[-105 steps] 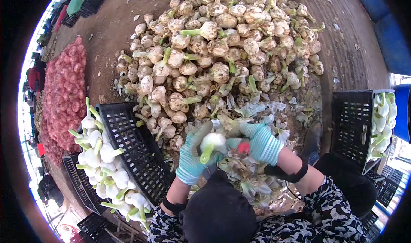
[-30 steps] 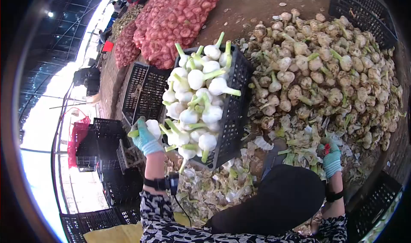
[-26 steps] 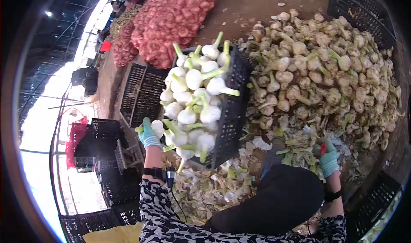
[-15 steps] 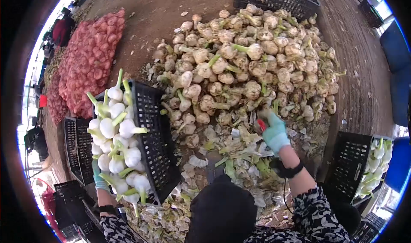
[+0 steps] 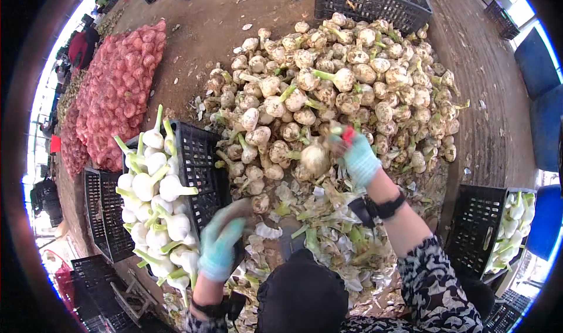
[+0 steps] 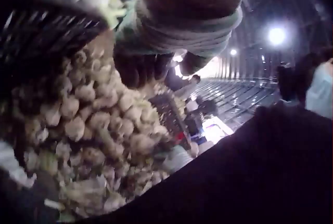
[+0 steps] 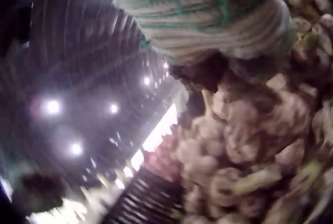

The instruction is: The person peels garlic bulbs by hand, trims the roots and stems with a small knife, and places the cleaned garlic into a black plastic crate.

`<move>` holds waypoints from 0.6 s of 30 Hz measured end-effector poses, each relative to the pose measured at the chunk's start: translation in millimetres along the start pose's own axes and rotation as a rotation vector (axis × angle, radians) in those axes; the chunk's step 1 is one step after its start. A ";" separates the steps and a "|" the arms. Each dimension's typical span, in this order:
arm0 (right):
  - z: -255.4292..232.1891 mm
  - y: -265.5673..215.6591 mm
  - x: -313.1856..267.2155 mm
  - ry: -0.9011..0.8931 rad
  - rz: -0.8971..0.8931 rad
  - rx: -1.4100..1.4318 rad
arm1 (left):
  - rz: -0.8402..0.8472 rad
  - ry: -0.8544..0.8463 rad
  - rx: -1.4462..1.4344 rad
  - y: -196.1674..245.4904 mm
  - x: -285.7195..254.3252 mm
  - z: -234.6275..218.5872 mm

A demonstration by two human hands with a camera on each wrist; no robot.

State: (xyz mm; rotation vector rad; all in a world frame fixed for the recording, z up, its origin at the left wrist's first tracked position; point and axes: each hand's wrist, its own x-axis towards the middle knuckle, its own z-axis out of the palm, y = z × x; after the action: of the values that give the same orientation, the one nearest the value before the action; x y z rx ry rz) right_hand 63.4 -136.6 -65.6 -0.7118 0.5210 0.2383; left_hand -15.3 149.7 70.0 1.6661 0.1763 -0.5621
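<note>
My right hand [image 5: 359, 160], in a striped glove, grips an unpeeled garlic bulb [image 5: 315, 159] at the near edge of the garlic pile [image 5: 346, 81] on the dirt floor [image 5: 205, 34]. My left hand [image 5: 220, 248] hangs with fingers loosely spread, holding nothing, just beside the black crate [image 5: 202, 169] heaped with peeled white garlic [image 5: 155, 198].

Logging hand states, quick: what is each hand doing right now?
Left hand: open, holds nothing, beside the crate.
Right hand: grips an unpeeled bulb at the pile.
</note>
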 end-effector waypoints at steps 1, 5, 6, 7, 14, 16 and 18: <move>25.4 -17.7 -56.4 -0.248 0.005 0.073 | -0.187 -0.165 -0.317 -18.2 19.9 9.5; 21.5 21.8 -90.7 -0.243 -0.017 -0.019 | -0.433 -0.445 -0.815 -30.6 47.0 69.4; 29.5 19.5 -98.5 -0.242 -0.020 -0.011 | -0.462 -0.569 -0.844 -26.0 44.8 70.9; 42.9 11.6 -111.7 -0.216 -0.095 -0.158 | -0.466 -0.567 -0.840 -29.5 45.1 72.4; 20.9 36.9 -100.4 -0.096 -0.040 0.025 | 0.176 -0.159 -0.405 -20.4 37.8 80.4; 23.4 54.5 -79.1 -0.136 -0.213 0.005 | 0.263 -0.139 -0.304 -13.6 35.8 85.7; 15.4 48.5 -87.7 -0.239 -0.058 0.340 | 0.338 -0.112 -0.150 0.1 31.6 88.2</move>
State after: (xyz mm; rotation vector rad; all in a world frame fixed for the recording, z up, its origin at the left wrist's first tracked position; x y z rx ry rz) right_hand -23.6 -93.4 -36.4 -0.3604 0.3014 0.1715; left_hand -10.8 58.4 49.1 1.4733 -0.1403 -0.3744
